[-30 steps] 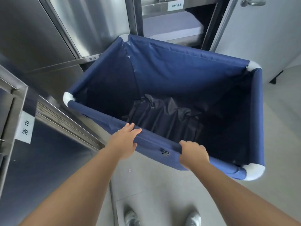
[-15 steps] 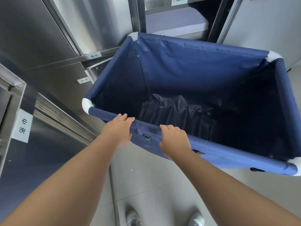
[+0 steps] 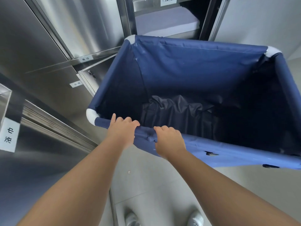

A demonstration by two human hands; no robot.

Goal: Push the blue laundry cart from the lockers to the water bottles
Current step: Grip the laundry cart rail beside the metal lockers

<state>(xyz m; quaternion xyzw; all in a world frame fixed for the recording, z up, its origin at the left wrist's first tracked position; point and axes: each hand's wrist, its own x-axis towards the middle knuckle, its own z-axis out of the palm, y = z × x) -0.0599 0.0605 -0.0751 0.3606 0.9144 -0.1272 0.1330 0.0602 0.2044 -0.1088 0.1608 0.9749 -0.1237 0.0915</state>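
The blue laundry cart (image 3: pixel 192 66) is a fabric bin on a frame with white corner joints, standing in front of me with dark crumpled cloth at its bottom. My left hand (image 3: pixel 122 129) grips the near rim close to its left corner. My right hand (image 3: pixel 169 139) grips the same rim just to the right, the two hands almost touching. The cart's right end runs out of the frame. No water bottles are in view.
Stainless steel lockers (image 3: pixel 48 46) with white labels line the left side and the back, close to the cart's left corner. An open compartment (image 3: pixel 166 22) behind the cart holds folded grey linen. A pale wall (image 3: pixel 260 22) is at the right. Grey tiled floor (image 3: pixel 154 185) lies under my feet.
The cart has swung to the right, its right end leaving the frame. Both hands have slid left along the near rim and come closer together.
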